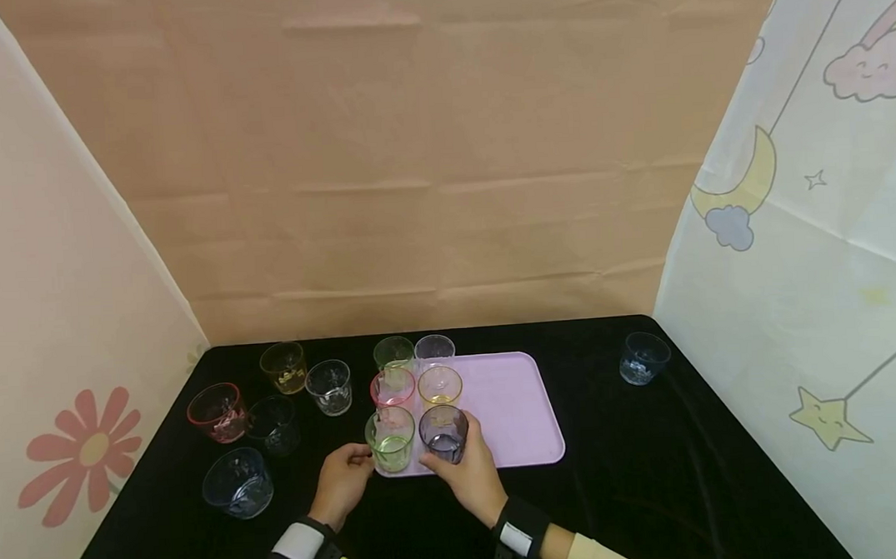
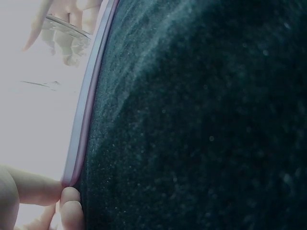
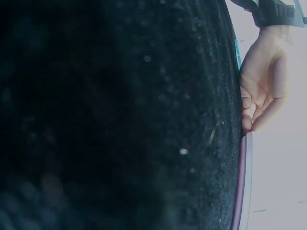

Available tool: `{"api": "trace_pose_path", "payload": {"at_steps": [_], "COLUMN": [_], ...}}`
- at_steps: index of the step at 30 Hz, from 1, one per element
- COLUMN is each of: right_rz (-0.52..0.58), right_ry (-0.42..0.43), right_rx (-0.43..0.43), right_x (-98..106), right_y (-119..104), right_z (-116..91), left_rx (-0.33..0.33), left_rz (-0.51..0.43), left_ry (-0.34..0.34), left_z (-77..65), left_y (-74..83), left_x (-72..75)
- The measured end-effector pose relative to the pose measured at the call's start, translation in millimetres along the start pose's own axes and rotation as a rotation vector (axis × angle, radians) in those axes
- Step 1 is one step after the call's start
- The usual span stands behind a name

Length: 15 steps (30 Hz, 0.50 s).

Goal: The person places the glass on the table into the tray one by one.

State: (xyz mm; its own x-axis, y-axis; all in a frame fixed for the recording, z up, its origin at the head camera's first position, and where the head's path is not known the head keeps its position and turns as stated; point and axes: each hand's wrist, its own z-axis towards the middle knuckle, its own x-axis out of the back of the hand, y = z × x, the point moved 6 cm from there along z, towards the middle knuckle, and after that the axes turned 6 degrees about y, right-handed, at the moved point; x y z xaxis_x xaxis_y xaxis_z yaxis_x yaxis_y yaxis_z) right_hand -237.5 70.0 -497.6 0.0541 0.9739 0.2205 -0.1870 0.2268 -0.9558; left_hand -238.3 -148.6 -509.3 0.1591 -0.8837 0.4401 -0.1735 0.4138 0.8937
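My left hand (image 1: 343, 482) pinches the front left corner of a pink tray (image 1: 517, 410) between thumb and finger. The left wrist view shows that thumb and fingertips (image 2: 71, 195) right at the tray's rim. My right hand (image 1: 473, 478) grips a purple-tinted glass (image 1: 444, 436) at the tray's front, thumb on its left and fingers round its right side. Just left of it stands a light green glass (image 1: 390, 442). Behind these two are a pink-rimmed glass (image 1: 393, 389) and a yellow-rimmed glass (image 1: 440, 388). A green glass (image 1: 394, 353) and a pale purple glass (image 1: 434, 348) stand at the back.
Left of the tray on the black tabletop (image 1: 622, 480) stand a red glass (image 1: 219, 413), an amber glass (image 1: 283, 367), a clear glass (image 1: 328, 388), a dark glass (image 1: 272, 426) and a blue glass (image 1: 238, 485). Another blue glass (image 1: 643, 358) stands far right.
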Motion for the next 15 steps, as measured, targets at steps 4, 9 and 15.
{"api": "trace_pose_path", "payload": {"at_steps": [4, 9, 15], "right_rz": [-0.007, -0.005, -0.037], "right_ry": [-0.014, -0.018, -0.016], "right_rx": [-0.031, -0.049, -0.043], "right_x": [0.3, 1.6, 1.7], "right_y": [-0.4, -2.2, -3.0], "right_z": [-1.1, -2.2, -1.5], "left_rx": [0.001, -0.006, -0.027], "left_rz": [0.002, 0.001, -0.002], "left_ry": [0.002, 0.009, 0.028], "left_z": [-0.6, -0.7, -1.8], "left_y": [-0.1, 0.3, 0.8], "left_x": [0.1, -0.8, 0.2]}}
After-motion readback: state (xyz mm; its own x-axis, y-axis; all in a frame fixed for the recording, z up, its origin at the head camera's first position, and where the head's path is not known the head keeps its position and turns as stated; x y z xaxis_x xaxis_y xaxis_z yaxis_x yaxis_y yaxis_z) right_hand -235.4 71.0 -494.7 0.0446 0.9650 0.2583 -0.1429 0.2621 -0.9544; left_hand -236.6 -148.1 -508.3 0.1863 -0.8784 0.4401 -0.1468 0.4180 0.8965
